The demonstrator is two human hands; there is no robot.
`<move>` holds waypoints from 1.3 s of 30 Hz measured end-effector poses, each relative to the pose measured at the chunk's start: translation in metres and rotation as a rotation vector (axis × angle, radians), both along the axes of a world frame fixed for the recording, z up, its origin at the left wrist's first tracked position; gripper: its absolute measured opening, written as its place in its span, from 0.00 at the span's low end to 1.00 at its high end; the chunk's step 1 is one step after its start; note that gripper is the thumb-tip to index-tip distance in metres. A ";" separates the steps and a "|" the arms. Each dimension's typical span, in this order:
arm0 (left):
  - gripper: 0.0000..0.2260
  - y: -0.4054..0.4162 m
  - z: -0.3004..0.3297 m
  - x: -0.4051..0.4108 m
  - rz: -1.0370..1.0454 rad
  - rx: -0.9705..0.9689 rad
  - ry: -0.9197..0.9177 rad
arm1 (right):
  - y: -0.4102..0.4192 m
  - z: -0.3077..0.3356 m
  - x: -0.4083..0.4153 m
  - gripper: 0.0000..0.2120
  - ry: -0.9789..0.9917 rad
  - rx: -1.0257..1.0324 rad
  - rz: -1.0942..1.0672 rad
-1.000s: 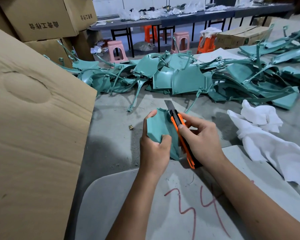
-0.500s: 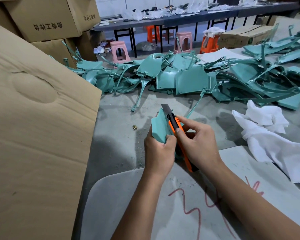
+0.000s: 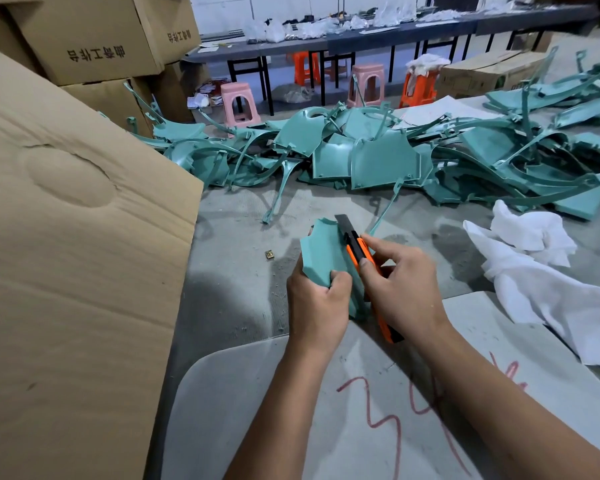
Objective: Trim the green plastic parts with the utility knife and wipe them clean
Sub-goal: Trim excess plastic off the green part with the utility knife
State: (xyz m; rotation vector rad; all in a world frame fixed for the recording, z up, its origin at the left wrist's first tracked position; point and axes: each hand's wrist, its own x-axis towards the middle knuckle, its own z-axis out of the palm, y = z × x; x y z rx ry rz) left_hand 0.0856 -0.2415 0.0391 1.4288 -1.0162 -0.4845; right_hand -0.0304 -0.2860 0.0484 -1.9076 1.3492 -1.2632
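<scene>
Green plastic part (image 3: 323, 251) gripped in left hand (image 3: 317, 306), right hand (image 3: 400, 289) clamps utility knife (image 3: 361, 258) w/ blade along its edge.

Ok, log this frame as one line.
stage: trimming | left hand: holds green part | right hand: holds utility knife, blade along part's edge | white cloth: untouched on table

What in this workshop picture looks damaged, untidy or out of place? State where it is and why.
The big cardboard sheet at the left has a round dent and a crease. A small brass-coloured piece lies alone on the grey table. The green parts lie in a tangled heap rather than stacked.
</scene>
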 end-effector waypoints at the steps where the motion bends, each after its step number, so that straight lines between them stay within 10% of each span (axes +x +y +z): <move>1: 0.06 0.000 0.000 0.000 -0.003 0.002 0.002 | -0.001 -0.001 -0.002 0.19 0.004 0.024 0.000; 13: 0.04 0.000 0.000 -0.003 -0.038 -0.044 -0.009 | -0.004 0.000 -0.006 0.19 0.066 -0.130 -0.014; 21: 0.26 0.003 0.006 -0.008 -0.037 -0.168 -0.240 | 0.005 0.007 -0.004 0.20 -0.047 -0.328 0.122; 39: 0.32 0.004 0.008 0.041 0.069 -0.187 -0.475 | -0.006 0.000 -0.019 0.15 0.122 -0.493 0.133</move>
